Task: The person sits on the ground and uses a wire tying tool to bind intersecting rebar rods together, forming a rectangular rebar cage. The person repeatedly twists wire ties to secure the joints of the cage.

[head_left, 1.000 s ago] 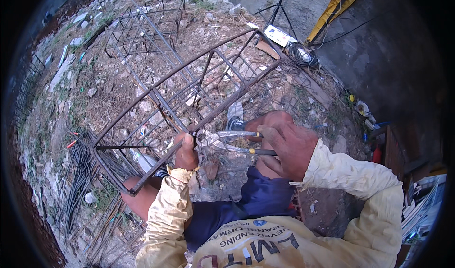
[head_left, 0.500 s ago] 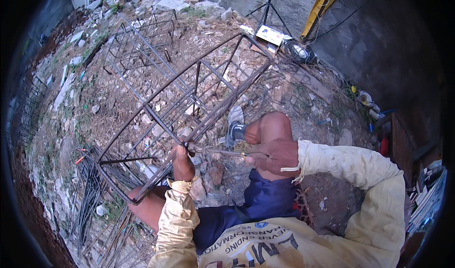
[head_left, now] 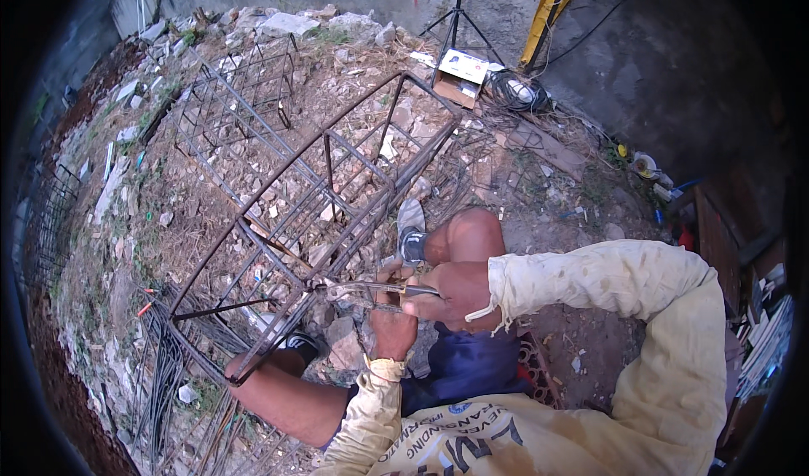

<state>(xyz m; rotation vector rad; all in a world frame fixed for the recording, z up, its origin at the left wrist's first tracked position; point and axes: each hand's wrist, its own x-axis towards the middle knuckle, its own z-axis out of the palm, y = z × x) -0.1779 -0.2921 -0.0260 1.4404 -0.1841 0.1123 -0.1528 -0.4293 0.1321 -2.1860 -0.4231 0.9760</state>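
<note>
A long cage of rusty rebar (head_left: 243, 221) with rectangular stirrups lies slanting in front of me. A pair of pincers (head_left: 347, 289) has its jaws at a joint between a stirrup and the near long bars. My right hand (head_left: 459, 291) is closed round the ends of the pincers' handles. My left hand (head_left: 393, 331) is closed at the middle of the same tool, its fingers showing beyond the handles. Any tie wire at the joint is too small to make out.
Another rebar cage (head_left: 236, 97) stands farther off on the rubble. Loose rods (head_left: 160, 354) lie at the lower left. At the back are an open carton (head_left: 459, 76), a black tripod (head_left: 455, 21) and coiled cable (head_left: 514, 93). My knees flank the work.
My left hand has left the cage's joint and come right onto the pincers. My right hand has moved left, with the pincers' jaws still at the joint. The view has shifted slightly.
</note>
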